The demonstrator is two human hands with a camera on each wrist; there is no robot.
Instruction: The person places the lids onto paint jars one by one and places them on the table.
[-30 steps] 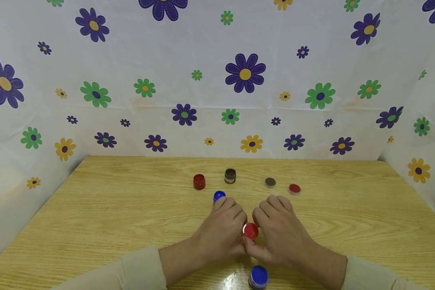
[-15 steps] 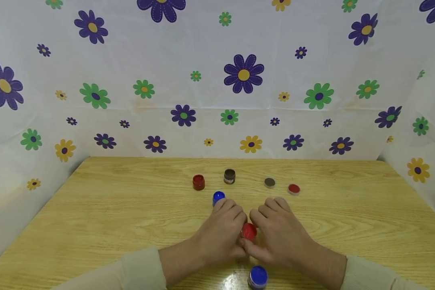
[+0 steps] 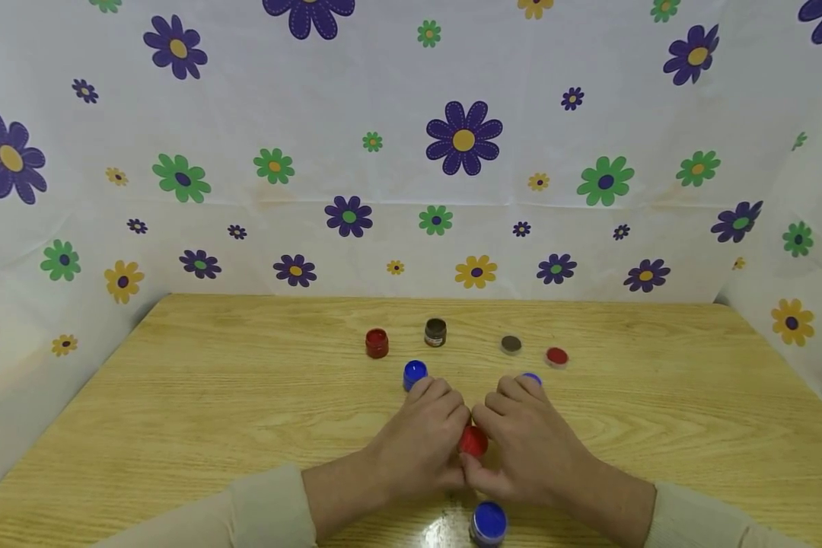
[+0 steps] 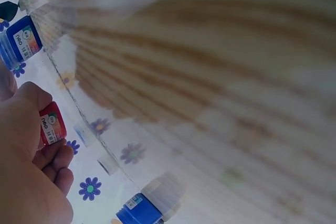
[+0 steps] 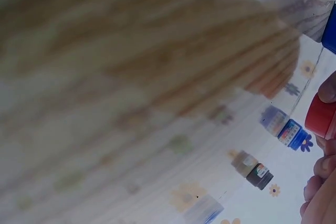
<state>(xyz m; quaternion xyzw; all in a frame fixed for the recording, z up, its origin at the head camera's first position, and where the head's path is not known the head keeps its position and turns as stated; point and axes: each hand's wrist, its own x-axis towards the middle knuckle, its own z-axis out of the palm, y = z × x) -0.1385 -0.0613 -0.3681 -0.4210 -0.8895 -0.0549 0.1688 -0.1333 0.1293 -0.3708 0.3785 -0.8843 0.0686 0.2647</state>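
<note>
The left hand and right hand grip the red paint jar from either side, seemingly to steady it.

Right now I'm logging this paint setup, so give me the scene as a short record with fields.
Left hand: grips a small round red paint jar
Right hand: holds the same jar
Open jars beyond the hands: squat dark red jar; dark brown labelled jar; bright blue jar
Loose round lids: dark grey lid; red lid; partly hidden blue lid
Nearest the person: round blue-topped jar
Surface: wood-grain table
</note>
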